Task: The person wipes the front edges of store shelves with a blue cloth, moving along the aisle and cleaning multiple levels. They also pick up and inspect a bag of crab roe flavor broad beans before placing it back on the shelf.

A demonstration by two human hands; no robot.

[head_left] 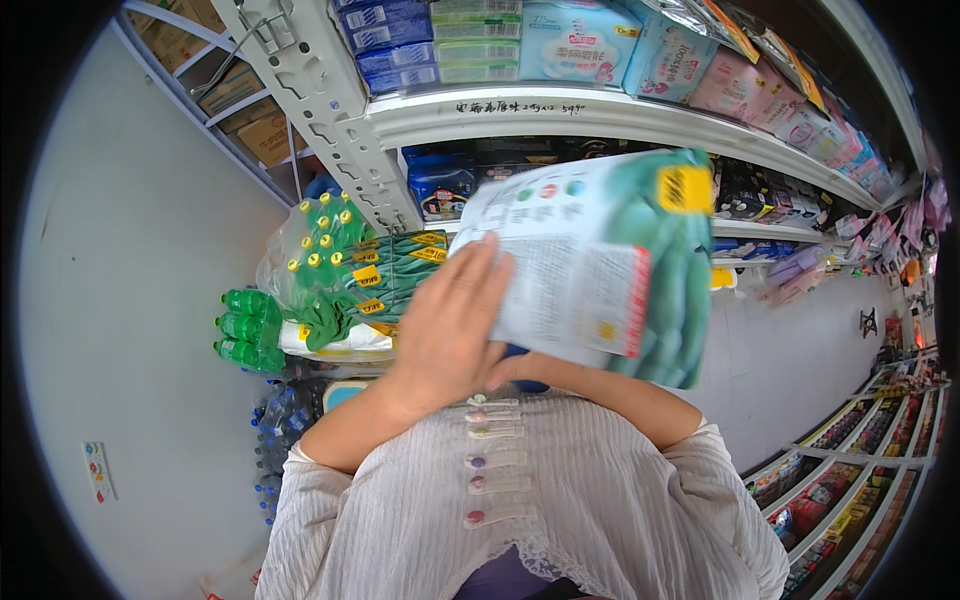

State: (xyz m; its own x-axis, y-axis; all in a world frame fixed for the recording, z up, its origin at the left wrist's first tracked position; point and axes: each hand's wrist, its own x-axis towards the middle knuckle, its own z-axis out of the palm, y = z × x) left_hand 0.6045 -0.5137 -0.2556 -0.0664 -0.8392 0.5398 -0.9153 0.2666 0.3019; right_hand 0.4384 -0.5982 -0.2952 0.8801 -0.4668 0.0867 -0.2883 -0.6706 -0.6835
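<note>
A green and white plastic package (555, 292) is held up in front of my chest, its printed back facing me and a yellow patch at its upper right corner. Along its left edge lies my left hand (454, 322), fingers extended over the printed face. My right hand (517, 369) grips the package from below; most of that hand is hidden behind it. The package is blurred. Just left of my left hand sits a bundle of similar green packs (394, 274) with yellow labels.
Above the package runs a white metal shelf (502, 112) with sanitary pad packs (581, 45). Beside its perforated upright (319, 105) stand green bottles with yellow caps (322, 240) and green bottles in wrap (247, 330). Stocked shelves (840, 480) line the lower right.
</note>
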